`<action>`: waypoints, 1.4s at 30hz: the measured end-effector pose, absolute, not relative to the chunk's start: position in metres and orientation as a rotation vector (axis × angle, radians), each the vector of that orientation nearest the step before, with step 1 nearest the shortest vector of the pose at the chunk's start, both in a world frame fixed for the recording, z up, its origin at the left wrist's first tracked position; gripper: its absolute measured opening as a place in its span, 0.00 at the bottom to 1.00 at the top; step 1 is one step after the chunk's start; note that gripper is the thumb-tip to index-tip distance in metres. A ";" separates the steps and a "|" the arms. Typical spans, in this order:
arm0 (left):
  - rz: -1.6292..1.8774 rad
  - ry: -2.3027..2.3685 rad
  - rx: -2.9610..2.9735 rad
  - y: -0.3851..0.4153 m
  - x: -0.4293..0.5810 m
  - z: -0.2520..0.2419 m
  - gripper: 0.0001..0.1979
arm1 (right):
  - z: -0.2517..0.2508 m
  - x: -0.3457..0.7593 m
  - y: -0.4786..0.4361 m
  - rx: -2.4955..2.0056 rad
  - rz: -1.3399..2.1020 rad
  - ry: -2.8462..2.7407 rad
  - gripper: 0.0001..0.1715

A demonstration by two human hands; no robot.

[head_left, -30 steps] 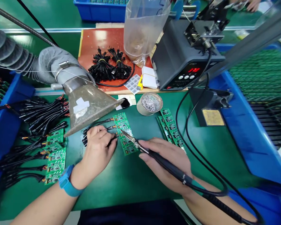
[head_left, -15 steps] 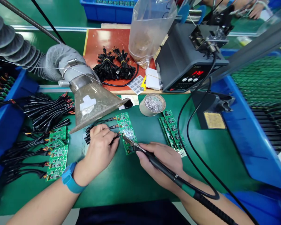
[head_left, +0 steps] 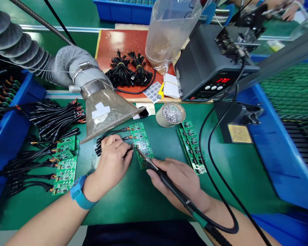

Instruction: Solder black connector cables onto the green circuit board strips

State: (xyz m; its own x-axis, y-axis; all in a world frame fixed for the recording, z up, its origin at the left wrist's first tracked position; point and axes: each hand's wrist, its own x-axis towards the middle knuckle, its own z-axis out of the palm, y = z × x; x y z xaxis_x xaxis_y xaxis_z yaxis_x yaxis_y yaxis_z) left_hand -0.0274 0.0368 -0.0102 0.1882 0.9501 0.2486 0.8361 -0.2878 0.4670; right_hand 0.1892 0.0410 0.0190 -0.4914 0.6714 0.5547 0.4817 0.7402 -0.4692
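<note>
My left hand (head_left: pixel 115 153) is closed around a black cable, pinching its wire end against the left edge of a green circuit board (head_left: pixel 141 138). Two more black cables (head_left: pixel 115 131) run to the upper part of that board. In my right hand (head_left: pixel 178 181) is a soldering iron (head_left: pixel 166 181), gripped like a pen, its tip at the board beside the pinched wires. To the right lie further circuit boards (head_left: pixel 192 145), side by side. At the left, a circuit board panel (head_left: pixel 66 171) has several black cables attached.
A fume extractor hood (head_left: pixel 105 109) hangs just beyond my left hand. Behind the boards stand a round tub (head_left: pixel 170 115) of silvery metal shavings and a soldering station (head_left: pixel 215 65). The iron's stand (head_left: pixel 237 126) is at the right, near a blue bin (head_left: pixel 279 153). Loose cables (head_left: pixel 56 119) lie left.
The whole view has shifted slightly, so things sit a little further right. My hands keep their holds, and the iron tip stays at the board near the pinched wires.
</note>
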 end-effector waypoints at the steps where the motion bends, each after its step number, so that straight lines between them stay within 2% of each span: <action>1: 0.732 1.718 2.234 0.037 -0.027 -0.010 0.07 | 0.019 0.189 0.041 -0.861 0.316 -2.197 0.08; 17: 0.733 1.724 2.216 0.037 -0.025 -0.007 0.07 | 0.023 0.190 0.038 -0.851 0.296 -2.234 0.08; 23: 0.704 1.736 2.207 0.037 -0.024 -0.007 0.07 | 0.028 0.195 0.038 -0.906 0.271 -2.198 0.11; 42: 0.686 1.708 2.292 0.038 -0.028 -0.010 0.06 | 0.021 0.193 0.041 -0.975 0.356 -2.169 0.06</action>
